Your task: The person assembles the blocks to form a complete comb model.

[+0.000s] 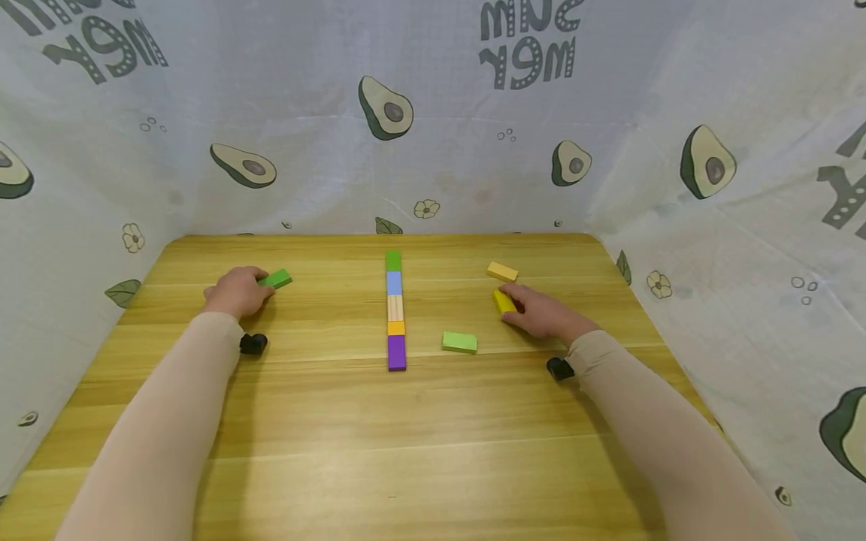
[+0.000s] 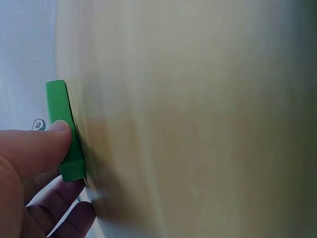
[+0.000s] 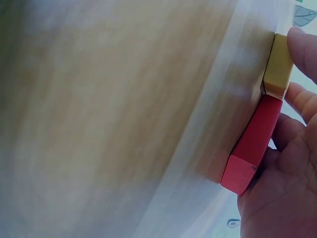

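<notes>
In the head view my left hand (image 1: 237,291) is at the left of the table, holding one end of a green block (image 1: 276,279). The left wrist view shows the thumb against that green block (image 2: 60,106), with the other fingers curled below. Over on the right, my right hand (image 1: 541,312) has thumb and a finger at a yellow block (image 1: 504,302). A red block (image 3: 251,144) lies end to end with the yellow block (image 3: 279,67) in the right wrist view, close under the fingers; the hand hides the red one from the head view.
Down the table's middle runs a straight row of blocks: green (image 1: 393,261), light blue (image 1: 395,283), pale wood (image 1: 395,308), orange (image 1: 395,328) and purple (image 1: 396,353). A light green block (image 1: 459,343) lies right of it. An orange-yellow block (image 1: 503,271) sits beyond my right hand.
</notes>
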Available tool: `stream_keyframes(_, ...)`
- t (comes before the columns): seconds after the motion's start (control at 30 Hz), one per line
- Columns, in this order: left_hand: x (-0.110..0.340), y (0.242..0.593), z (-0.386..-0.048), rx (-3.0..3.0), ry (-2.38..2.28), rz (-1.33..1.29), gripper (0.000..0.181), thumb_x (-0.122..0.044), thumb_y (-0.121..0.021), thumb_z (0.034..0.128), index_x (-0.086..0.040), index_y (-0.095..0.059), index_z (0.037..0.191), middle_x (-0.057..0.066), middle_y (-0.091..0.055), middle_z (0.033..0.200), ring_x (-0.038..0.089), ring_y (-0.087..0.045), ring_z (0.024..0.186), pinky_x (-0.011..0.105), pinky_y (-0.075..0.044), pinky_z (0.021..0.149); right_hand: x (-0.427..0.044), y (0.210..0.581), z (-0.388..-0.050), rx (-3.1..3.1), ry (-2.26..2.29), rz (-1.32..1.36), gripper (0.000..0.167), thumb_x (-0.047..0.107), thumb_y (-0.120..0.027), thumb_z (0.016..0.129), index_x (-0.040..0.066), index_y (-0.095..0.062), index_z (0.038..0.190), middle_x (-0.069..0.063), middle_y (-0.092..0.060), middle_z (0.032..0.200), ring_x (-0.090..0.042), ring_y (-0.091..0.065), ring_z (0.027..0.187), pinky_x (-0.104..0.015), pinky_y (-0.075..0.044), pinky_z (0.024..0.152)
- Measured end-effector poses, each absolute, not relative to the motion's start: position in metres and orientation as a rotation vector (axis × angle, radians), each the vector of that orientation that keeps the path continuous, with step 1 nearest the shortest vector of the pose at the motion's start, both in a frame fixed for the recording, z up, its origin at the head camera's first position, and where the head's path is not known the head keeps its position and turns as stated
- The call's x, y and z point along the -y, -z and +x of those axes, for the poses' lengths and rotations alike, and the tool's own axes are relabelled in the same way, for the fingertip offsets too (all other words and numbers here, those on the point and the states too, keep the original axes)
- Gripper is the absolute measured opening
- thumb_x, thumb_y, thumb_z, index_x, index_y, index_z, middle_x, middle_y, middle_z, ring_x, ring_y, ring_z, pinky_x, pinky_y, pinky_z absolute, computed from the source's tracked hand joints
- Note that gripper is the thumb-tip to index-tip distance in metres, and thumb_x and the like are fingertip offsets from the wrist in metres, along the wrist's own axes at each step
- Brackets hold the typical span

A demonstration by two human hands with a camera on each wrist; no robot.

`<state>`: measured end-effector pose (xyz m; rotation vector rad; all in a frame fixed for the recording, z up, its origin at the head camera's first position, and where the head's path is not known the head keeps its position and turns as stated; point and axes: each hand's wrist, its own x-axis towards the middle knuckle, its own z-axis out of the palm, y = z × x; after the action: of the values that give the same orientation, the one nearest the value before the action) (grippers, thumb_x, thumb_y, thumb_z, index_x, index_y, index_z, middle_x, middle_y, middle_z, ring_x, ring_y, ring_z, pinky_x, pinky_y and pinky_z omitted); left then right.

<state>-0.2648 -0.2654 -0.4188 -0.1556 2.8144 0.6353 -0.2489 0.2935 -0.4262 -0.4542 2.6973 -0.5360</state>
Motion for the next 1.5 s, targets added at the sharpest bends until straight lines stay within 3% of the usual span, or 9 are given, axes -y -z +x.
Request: stream_keyframes(1.5,0.2593,0.4156,-0.2610,-2.804,-0.687,-0.215,0.054,-0.027,-0.056,0.1093,-0.003,-0.047,0.157,0.030,-0.045,0.157,0.051,-0.047,0.131,0.068,-0.028,0.100,-0.2935,0.4287,-0.2524,-2.717,0.505,-0.502,0.064,0.026,-0.057,0.110,0.002,-0.029,0.163,-0.031,-0.046,0.151,-0.040,-0.053,0.126,-0.060,-0.041,0.115)
